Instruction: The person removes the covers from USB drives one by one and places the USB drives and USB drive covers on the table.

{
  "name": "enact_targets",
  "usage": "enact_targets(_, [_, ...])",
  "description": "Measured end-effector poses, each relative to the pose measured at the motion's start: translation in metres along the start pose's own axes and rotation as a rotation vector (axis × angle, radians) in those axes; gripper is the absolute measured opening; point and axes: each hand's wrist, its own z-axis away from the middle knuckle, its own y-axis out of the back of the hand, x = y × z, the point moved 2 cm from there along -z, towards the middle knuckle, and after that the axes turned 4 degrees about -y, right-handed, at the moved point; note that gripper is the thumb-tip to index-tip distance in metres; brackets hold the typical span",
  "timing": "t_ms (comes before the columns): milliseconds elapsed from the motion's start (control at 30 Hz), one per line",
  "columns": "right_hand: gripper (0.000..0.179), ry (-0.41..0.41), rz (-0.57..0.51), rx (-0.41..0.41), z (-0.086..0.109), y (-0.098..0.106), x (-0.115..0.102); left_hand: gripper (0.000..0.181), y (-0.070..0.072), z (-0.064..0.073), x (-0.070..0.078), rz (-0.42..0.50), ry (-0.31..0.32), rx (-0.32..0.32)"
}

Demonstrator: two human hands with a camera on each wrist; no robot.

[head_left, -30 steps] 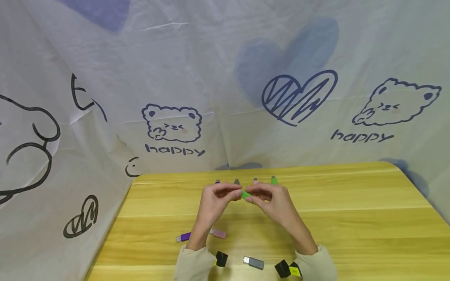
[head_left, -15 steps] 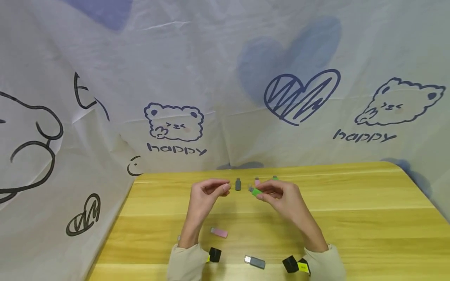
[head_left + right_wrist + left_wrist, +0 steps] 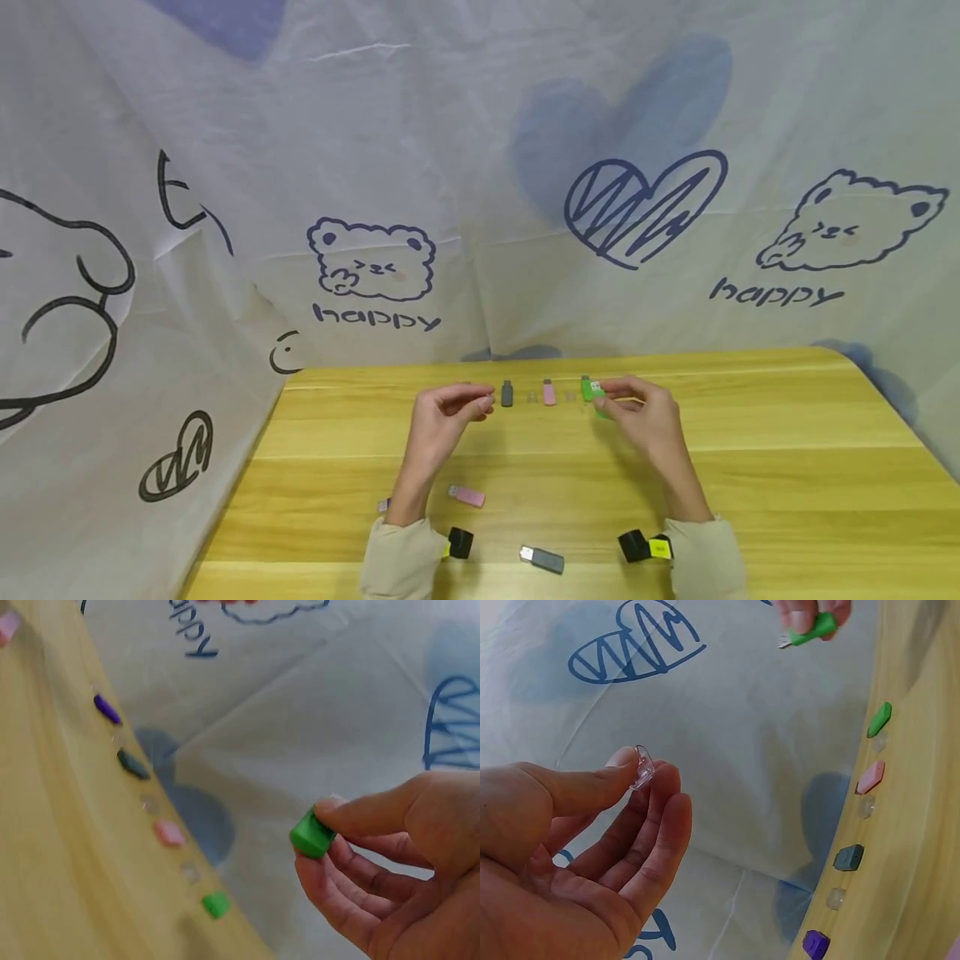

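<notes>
My left hand (image 3: 442, 429) pinches a small clear plastic cap (image 3: 643, 769) between thumb and fingertips, raised above the table. The right hand (image 3: 647, 423) holds a green USB stick (image 3: 312, 835), its bare metal plug pointing out past the fingers in the left wrist view. Along the far edge of the table lies a row of USB sticks: purple (image 3: 816, 944), grey (image 3: 507, 394), pink (image 3: 549, 392) and another green stick (image 3: 216, 904). Clear caps (image 3: 866, 806) lie between them. In the head view, the held green stick overlaps the row's green one.
Nearer the front of the wooden table (image 3: 750, 500) lie a second pink USB stick (image 3: 468, 497), a second grey one (image 3: 542, 559) and a purple one (image 3: 384, 505), partly hidden by the left forearm. A printed cloth (image 3: 480, 192) hangs behind the table.
The hands came together on the green USB stick, then parted, leaving the clear cap in the left hand. The right hand has carried the stick rightward; the left moved slightly left.
</notes>
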Motion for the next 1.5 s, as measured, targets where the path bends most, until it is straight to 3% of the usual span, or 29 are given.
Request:
enact_targets(167, [0.022, -0.087, 0.02, -0.001, -0.005, 0.001, 0.019, 0.015, -0.003, 0.0, -0.003, -0.019, 0.015, -0.014])
enact_targets(433, [0.02, -0.14, 0.243, -0.014, -0.008, -0.01, 0.041, 0.013, -0.005, 0.003, -0.008, -0.034, 0.034, -0.019])
enact_targets(967, [0.016, -0.155, 0.39, 0.013, 0.001, -0.01, 0.041, 0.013, -0.025, 0.006, -0.013, -0.11, 0.024, -0.091])
enact_targets(1300, [0.018, -0.16, 0.452, -0.01, 0.0, -0.011, 0.04, 0.011, -0.05, 0.002, -0.018, -0.168, 0.039, -0.164])
enact_targets(1500, [0.021, -0.138, 0.415, 0.004, -0.001, 0.0, 0.035, 0.011, -0.077, -0.008, -0.031, -0.172, 0.093, -0.221])
